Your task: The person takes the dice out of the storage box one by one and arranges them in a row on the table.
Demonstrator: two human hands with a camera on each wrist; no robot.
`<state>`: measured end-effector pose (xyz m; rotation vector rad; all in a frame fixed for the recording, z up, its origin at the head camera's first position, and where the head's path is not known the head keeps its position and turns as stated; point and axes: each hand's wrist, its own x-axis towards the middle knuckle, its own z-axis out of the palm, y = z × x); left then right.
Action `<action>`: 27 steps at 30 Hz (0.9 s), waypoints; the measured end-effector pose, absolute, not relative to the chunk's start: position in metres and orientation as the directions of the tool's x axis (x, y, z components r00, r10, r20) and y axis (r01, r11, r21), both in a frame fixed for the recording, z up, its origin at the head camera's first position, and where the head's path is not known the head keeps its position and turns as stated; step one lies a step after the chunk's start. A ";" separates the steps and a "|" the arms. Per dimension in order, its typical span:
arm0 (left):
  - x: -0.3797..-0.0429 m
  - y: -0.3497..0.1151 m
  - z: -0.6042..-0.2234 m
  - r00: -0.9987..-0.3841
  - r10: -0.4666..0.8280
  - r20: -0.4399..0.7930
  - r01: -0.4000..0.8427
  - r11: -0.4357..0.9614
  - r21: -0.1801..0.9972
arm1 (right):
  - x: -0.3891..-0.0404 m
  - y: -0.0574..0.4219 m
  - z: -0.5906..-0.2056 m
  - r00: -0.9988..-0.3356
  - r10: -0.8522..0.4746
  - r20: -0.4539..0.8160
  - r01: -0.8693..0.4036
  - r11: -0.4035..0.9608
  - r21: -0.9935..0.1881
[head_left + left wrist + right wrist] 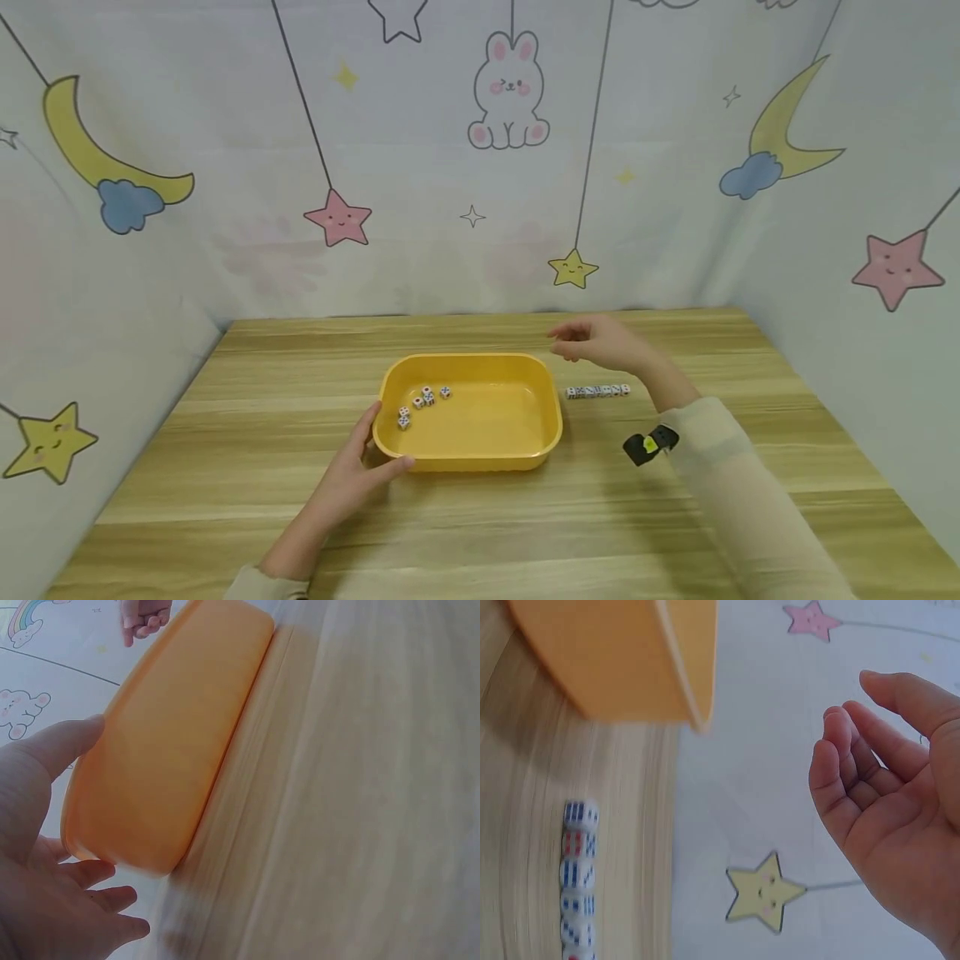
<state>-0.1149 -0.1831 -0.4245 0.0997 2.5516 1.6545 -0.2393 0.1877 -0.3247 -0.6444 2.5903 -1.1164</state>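
Note:
My left hand (pixel 358 477) holds the front-left corner of a yellow plastic tray (pixel 472 463), thumb along the front rim and fingers at its left end. In the left wrist view the thumb (pixel 71 742) lies on the rim, the lower fingers spread past the end. Several white dice (pixel 428 398) lie scattered in the tray's left part. My right hand (pixel 600 342) hovers behind the tray's right end, fingers loosely bent, nothing between them. Below it, right of the tray, a straight row of dice (pixel 597 391) lies on the table; blue and red pips show in the right wrist view.
The tray stands on a wood-grain table (pixel 480 533). A white cloth (pixel 420 275) printed with stars, moons and a rabbit hangs behind the table and along both sides. A black strap (pixel 649 445) with a yellow-green mark is at the right wrist.

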 end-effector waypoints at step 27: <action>-0.115 -0.184 -0.425 -0.991 0.123 -0.054 -0.002 0.389 0.921 | -0.248 0.062 -0.349 -0.744 -0.659 -0.105 -0.263 0.434 -0.861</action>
